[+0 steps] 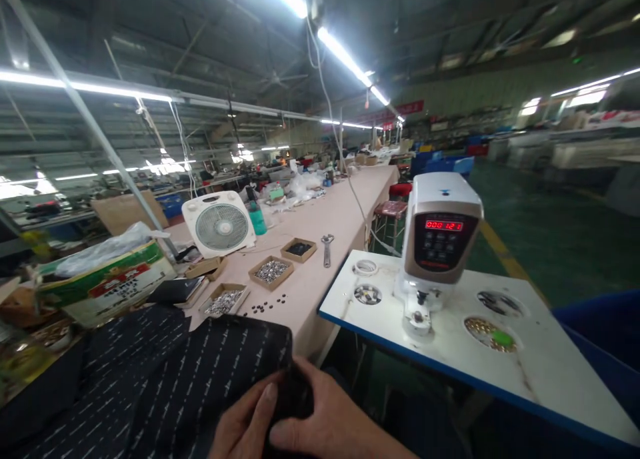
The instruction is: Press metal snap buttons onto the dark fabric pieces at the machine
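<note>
Dark fabric with rows of white dashed marks (220,359) spreads over the near left part of the table. Its right edge is pinched by my left hand (250,412), thumb on top. Close beside it, my right hand (330,406) is closed round a bunched dark fold of the same fabric. What lies inside that fold is hidden. To the right stands a white snap-fastening machine (443,226) with a lit red display, set in a white worktop (450,372). Round wells in the worktop hold small metal parts (367,294) and brass-coloured parts (480,329).
Cardboard trays hold silvery parts (271,271) and black parts (300,248). Loose black pieces (265,307) lie near them. An adjustable wrench (327,249), a box fan (220,224), a teal bottle (257,217) and a printed carton (107,282) are on the table. A red stool (391,209) stands behind.
</note>
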Motion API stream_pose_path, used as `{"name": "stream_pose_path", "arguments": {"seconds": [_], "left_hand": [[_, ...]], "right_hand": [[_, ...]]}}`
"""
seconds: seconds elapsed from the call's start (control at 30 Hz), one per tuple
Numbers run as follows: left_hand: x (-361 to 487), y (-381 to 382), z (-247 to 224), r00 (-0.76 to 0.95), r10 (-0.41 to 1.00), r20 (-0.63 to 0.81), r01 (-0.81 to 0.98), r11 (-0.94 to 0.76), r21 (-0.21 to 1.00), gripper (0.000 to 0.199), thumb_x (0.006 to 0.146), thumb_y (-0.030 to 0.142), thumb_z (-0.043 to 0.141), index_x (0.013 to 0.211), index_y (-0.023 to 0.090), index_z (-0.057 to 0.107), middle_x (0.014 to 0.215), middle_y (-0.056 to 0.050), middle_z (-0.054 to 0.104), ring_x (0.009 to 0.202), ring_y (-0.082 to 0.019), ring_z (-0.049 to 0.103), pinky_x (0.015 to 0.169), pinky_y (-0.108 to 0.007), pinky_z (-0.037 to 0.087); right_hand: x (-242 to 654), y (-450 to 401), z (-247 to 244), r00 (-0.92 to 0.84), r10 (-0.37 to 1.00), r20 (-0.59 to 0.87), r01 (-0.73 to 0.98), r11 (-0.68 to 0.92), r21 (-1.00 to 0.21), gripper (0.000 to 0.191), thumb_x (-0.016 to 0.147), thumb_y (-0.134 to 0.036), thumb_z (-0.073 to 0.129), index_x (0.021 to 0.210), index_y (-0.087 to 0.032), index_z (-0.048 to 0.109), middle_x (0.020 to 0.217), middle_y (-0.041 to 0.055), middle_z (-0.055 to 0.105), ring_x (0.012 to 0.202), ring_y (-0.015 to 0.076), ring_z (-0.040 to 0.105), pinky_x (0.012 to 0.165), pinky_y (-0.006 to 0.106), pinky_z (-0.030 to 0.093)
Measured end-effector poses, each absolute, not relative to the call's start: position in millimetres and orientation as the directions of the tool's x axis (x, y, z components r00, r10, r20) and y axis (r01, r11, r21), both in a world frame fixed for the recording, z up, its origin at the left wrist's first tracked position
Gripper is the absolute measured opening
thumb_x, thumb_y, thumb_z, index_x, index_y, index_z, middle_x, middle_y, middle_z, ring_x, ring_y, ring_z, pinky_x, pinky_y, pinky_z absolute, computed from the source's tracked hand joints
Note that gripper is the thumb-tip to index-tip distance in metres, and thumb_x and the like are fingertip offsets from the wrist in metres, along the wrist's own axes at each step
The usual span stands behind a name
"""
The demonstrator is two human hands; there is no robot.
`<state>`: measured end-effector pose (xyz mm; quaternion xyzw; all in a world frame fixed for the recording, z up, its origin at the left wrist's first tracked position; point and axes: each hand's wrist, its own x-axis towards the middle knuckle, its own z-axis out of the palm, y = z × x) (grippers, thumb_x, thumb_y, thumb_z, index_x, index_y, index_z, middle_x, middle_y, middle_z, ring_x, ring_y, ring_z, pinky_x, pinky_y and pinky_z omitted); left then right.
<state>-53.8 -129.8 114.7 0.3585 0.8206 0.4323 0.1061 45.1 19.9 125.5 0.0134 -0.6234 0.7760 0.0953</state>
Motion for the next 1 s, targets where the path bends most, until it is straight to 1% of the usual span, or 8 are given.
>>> {"name": "stream_pose_path", "arguments": {"seconds": [0.1, 0.2, 0.3, 0.4, 0.53, 0.7, 0.83, 1.0], "left_hand": [[-44, -125, 139, -0.651, 0.687, 0.322, 0.650, 0.284, 0.705, 0.039, 0.096, 0.049, 0.046, 0.120, 0.033, 0.072, 0.111, -0.005, 0.078, 0.104, -0.027, 0.073, 0.094, -0.039, 0.061], [-45, -140, 172, -0.275, 0.614, 0.740, 0.960, 0.138, 0.242, 0.029, 0.088, 0.023, 0.065, 0.116, 0.028, 0.071, 0.100, -0.005, 0.077, 0.093, -0.024, 0.073, 0.088, -0.037, 0.059], [-52, -138, 198, -0.066, 0.538, 0.840, 0.986, 0.162, -0.027, 0.054, 0.078, 0.014, 0.077, 0.130, 0.022, 0.063, 0.114, -0.010, 0.072, 0.107, -0.027, 0.068, 0.098, -0.041, 0.053], [-63, -113, 199, -0.037, 0.624, 0.780, 0.979, 0.180, -0.098, 0.080, 0.074, 0.031, 0.084, 0.146, 0.021, 0.048, 0.143, -0.016, 0.057, 0.131, -0.036, 0.054, 0.112, -0.051, 0.043], [-83, -73, 171, -0.334, 0.745, 0.578, 0.939, 0.212, 0.269, 0.107, 0.072, 0.049, 0.083, 0.157, 0.023, 0.023, 0.160, -0.017, 0.037, 0.147, -0.038, 0.035, 0.119, -0.055, 0.034], [-94, -49, 136, -0.503, 0.864, -0.019, 0.392, 0.248, 0.886, 0.072, 0.075, 0.055, 0.078, 0.132, 0.019, 0.054, 0.124, -0.013, 0.069, 0.112, -0.033, 0.066, 0.095, -0.046, 0.055], [-88, -41, 135, -0.395, 0.891, -0.225, 0.143, 0.302, 0.942, 0.046, 0.082, 0.058, 0.068, 0.104, 0.018, 0.066, 0.094, -0.005, 0.074, 0.085, -0.025, 0.069, 0.073, -0.034, 0.055], [-84, -26, 154, -0.446, 0.894, -0.038, 0.367, 0.222, 0.903, 0.033, 0.091, 0.052, 0.057, 0.088, 0.019, 0.063, 0.076, 0.001, 0.065, 0.070, -0.017, 0.058, 0.062, -0.026, 0.045]], "right_hand": [[64, 47, 133, -0.961, 0.243, 0.130, -0.173, -0.168, -0.971, 0.035, 0.078, -0.037, 0.079, 0.110, -0.023, 0.075, 0.100, 0.0010, 0.075, 0.099, 0.0255, 0.068, 0.097, 0.039, 0.051], [81, 75, 127, -0.939, 0.321, 0.123, -0.154, -0.073, -0.985, 0.028, 0.084, -0.041, 0.074, 0.101, -0.019, 0.077, 0.097, 0.0029, 0.075, 0.097, 0.0266, 0.067, 0.100, 0.042, 0.048], [90, 90, 121, -0.908, 0.413, 0.075, -0.111, -0.064, -0.992, 0.030, 0.083, -0.044, 0.075, 0.099, -0.018, 0.077, 0.096, 0.0028, 0.075, 0.097, 0.0271, 0.066, 0.100, 0.042, 0.047], [93, 98, 122, -0.891, 0.454, 0.005, -0.036, -0.059, -0.998, 0.032, 0.079, -0.046, 0.078, 0.093, -0.017, 0.076, 0.092, 0.0021, 0.074, 0.094, 0.0269, 0.065, 0.095, 0.041, 0.048], [96, 107, 129, -0.889, 0.455, -0.045, 0.010, -0.079, -0.997, 0.030, 0.080, -0.045, 0.077, 0.092, -0.017, 0.074, 0.087, 0.0018, 0.073, 0.086, 0.0228, 0.066, 0.088, 0.038, 0.049], [109, 122, 135, -0.926, 0.366, -0.097, 0.039, -0.163, -0.986, 0.046, 0.073, -0.040, 0.083, 0.112, -0.019, 0.069, 0.102, 0.0033, 0.074, 0.092, 0.0218, 0.067, 0.088, 0.036, 0.051], [119, 134, 133, -0.932, 0.344, -0.115, 0.217, 0.277, -0.936, 0.048, 0.069, -0.035, 0.085, 0.114, -0.023, 0.070, 0.102, 0.0015, 0.074, 0.094, 0.0235, 0.066, 0.084, 0.033, 0.049], [121, 144, 125, -0.906, 0.414, -0.088, 0.365, 0.658, -0.659, 0.012, 0.080, -0.025, 0.068, 0.090, -0.020, 0.072, 0.087, 0.0024, 0.070, 0.083, 0.0219, 0.063, 0.075, 0.030, 0.043]]}}
